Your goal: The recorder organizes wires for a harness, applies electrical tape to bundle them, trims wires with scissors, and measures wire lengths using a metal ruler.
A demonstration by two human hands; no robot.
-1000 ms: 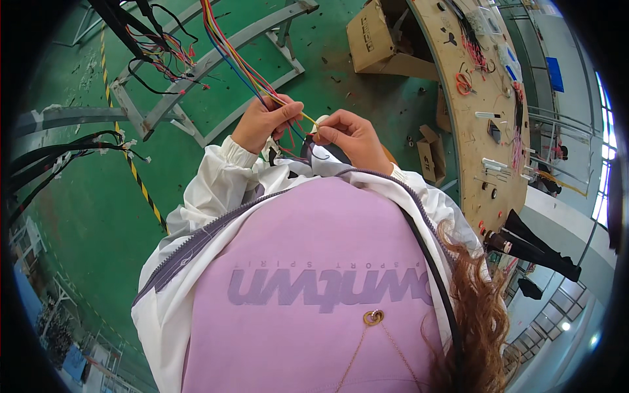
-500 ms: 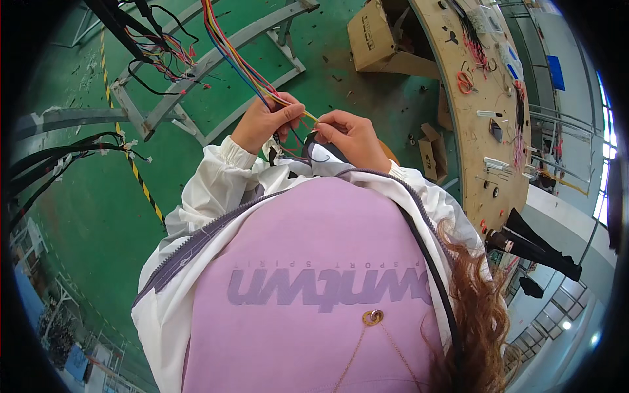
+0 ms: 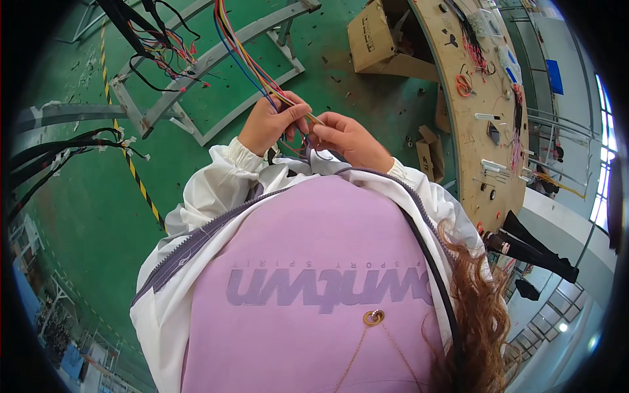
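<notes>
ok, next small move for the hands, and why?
Probably ease the right hand slightly away from the left hand: the left grips the coloured wires, the right seems to pinch them just further along, and the two hands nearly meet, so little wire shows between them.

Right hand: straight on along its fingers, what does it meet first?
The coloured wires at the fingertips of the right hand, then probably the left hand, just beyond to the left. They look very close, but depth is unclear from this one view.
</notes>
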